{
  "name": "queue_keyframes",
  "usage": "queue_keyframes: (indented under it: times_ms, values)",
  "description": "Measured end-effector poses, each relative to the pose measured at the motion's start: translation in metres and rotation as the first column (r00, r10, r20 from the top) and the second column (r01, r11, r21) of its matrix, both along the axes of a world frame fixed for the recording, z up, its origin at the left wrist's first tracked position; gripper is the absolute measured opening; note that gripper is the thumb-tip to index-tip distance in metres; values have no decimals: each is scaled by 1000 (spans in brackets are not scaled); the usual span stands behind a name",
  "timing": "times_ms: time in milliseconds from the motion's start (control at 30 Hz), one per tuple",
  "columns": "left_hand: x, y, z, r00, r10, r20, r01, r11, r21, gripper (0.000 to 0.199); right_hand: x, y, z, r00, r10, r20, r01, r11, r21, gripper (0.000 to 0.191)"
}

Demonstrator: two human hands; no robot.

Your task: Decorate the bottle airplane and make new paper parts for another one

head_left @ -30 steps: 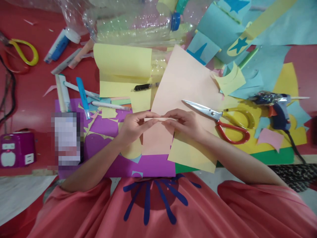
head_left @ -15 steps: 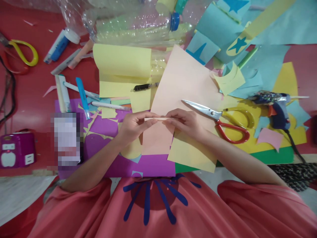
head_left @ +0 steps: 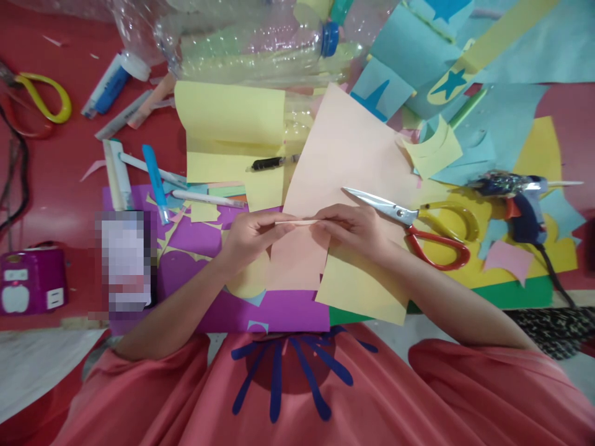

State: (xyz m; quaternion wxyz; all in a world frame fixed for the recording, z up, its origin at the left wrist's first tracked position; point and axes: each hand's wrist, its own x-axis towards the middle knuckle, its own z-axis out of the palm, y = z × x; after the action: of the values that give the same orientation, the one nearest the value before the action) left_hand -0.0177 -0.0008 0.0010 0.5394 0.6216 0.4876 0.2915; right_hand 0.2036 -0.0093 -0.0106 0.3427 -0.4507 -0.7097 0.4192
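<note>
A piece of peach paper [head_left: 300,260] hangs toward me with its far edge folded or rolled into a narrow strip. My left hand [head_left: 253,238] pinches the left end of that edge between thumb and fingers. At the right end, my right hand [head_left: 351,229] grips the same edge, its fingertips close to those of the left. Beyond the hands lies a larger peach sheet [head_left: 344,142]. Scissors [head_left: 404,217] with one yellow and one red handle rest on it, just right of my right hand. A pale yellow sheet [head_left: 362,285] lies partly under my right wrist.
Clear plastic bottles [head_left: 251,49] line the back. A glue gun [head_left: 525,198] lies at right with its cord toward me. Markers [head_left: 155,183], a blurred phone [head_left: 125,260] and a purple box [head_left: 35,282] are at left. A black pen [head_left: 267,164] lies on yellow paper [head_left: 232,118].
The peach paper has shifted very slightly to the right in my hands, and its folded edge looks a little shorter. Both hands keep their hold; other things look the same.
</note>
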Motion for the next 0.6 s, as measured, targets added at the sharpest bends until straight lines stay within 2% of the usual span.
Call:
queue_keyframes:
  times_ms: [333, 467, 600]
  values:
    - [2, -3, -2, 997, -74, 11, 73, 993, 91, 27, -5, -2, -1, 999, 42, -13, -41, 997, 68, 25]
    - [3, -5, -1, 999, -25, -31, 29, 992, 126, 25, -6, -4, 0, 999, 22, 33, -23, 999, 23, 24]
    - [4, -6, -1, 999, 23, -49, -18, 995, 99, 26, -5, -4, 1, 999, 12, 41, -12, 1000, 16, 24]
